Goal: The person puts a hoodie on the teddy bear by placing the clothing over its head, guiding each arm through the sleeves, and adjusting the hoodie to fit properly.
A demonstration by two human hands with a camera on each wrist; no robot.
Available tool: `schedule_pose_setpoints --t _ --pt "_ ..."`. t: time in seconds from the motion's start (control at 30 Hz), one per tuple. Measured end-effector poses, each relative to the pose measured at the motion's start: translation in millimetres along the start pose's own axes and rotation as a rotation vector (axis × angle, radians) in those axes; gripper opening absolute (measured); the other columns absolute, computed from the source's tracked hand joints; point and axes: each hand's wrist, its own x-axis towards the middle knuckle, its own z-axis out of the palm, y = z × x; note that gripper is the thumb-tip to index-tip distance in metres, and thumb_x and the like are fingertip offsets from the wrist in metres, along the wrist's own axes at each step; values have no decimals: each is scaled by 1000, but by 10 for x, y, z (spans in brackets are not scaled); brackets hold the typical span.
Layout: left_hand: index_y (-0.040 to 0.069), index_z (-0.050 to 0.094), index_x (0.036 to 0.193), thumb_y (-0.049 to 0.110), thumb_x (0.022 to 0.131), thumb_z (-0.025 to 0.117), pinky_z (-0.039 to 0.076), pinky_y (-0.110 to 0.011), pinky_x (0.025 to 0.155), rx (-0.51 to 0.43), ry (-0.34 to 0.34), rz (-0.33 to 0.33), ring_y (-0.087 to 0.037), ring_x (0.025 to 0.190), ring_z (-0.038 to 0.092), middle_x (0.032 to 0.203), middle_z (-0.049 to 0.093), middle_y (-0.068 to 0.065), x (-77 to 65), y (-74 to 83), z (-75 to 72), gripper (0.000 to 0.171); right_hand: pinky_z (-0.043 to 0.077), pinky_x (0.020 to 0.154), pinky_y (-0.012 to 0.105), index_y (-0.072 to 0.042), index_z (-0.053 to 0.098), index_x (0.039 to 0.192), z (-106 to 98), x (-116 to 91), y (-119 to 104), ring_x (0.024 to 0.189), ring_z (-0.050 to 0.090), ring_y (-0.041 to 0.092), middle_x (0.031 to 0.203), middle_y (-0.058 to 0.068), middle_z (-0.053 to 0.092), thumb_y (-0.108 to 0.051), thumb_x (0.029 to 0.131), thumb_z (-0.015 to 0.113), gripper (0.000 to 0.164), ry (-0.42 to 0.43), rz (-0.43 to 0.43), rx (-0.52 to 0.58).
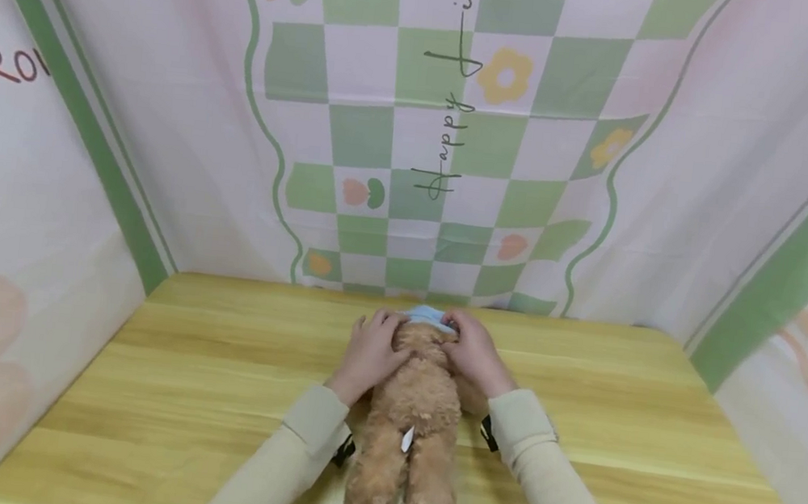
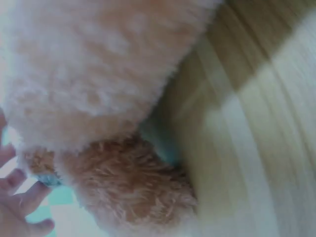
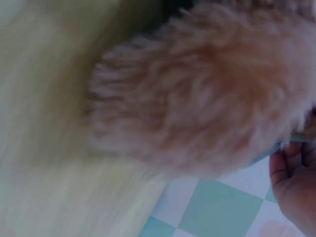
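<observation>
A brown plush toy (image 1: 420, 400) lies on its back, legs toward me, a white tag (image 1: 408, 439) between its legs. Over the far end of its head lies a light-blue face mask (image 1: 427, 316). My left hand (image 1: 372, 353) rests along the left side of the head, fingers by the mask; in the left wrist view the left hand (image 2: 19, 207) has its fingers spread. At the right edge of the mask, my right hand (image 1: 473, 352) pinches it. Brown fur fills much of both wrist views, where the right hand (image 3: 298, 192) shows by the mask's edge.
The toy lies on a wood-grain table (image 1: 215, 396). Behind the table's far edge hangs a green-and-white checked curtain (image 1: 422, 140) with lettering, and printed panels flank the table on both sides.
</observation>
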Motion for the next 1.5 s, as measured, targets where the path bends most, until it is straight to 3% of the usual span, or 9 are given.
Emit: schedule_pose_setpoints --t 0.27,0.4,0.5,0.63,0.77,0.87,1.07,1.3,1.5 --pt "15 59 90 24 83 73 46 -48 94 139 133 1 -25 87 61 90 63 -2 -25 -4 85 17 40 69 34 -8 55 73 97 -28 7 73 47 21 78 6 54 2 71 76 23 174 -212 -148" --pt "11 60 99 19 84 73 51 -40 81 61 138 18 -27 86 60 96 60 -8 2 -12 88 21 41 72 38 -5 51 74 127 -78 -1 83 48 27 90 13 51 3 74 72 23 188 -209 -110" --pt "6 57 120 20 84 73 53 -43 84 4 92 43 -33 99 61 120 54 -17 54 -26 46 42 47 81 45 1 55 98 99 -85 9 96 52 34 115 23 47 2 80 67 22 144 -101 1" --pt "4 47 137 29 84 74 47 -48 98 27 -37 74 -38 115 57 139 47 -20 109 -57 -39 65 46 96 53 7 44 133 10 -35 22 116 52 43 137 32 41 -6 85 63 54 24 -29 16" --pt "6 46 140 34 86 71 43 -47 102 103 -153 66 -33 118 55 135 56 -14 112 -67 -82 66 41 103 56 9 38 141 -99 8 3 125 46 46 138 32 45 -12 85 60 63 -156 -36 -35" --pt "9 52 135 35 85 71 41 -48 102 150 -140 66 -33 115 55 130 59 -11 102 -78 -63 60 40 102 56 7 38 141 -135 23 -20 125 45 45 139 30 43 -14 85 59 64 -231 -7 -40" --pt "8 56 125 29 84 74 38 -49 108 170 -78 94 -27 115 57 123 61 -9 87 -109 20 49 44 94 51 5 54 120 -70 -2 -42 110 52 38 119 23 55 -9 81 64 43 -140 -41 -56" --pt "7 55 120 26 88 69 56 -40 77 134 17 123 -24 102 64 116 60 -10 35 -100 81 39 44 81 44 -5 60 93 38 -67 -61 95 51 31 97 12 56 -4 78 69 17 24 -103 -128" --pt "8 59 121 21 81 74 56 -40 72 227 84 112 -27 96 64 114 65 -9 26 -63 112 45 38 68 35 -9 48 72 106 -98 -102 77 48 24 80 6 52 -1 75 74 27 110 -171 -240"
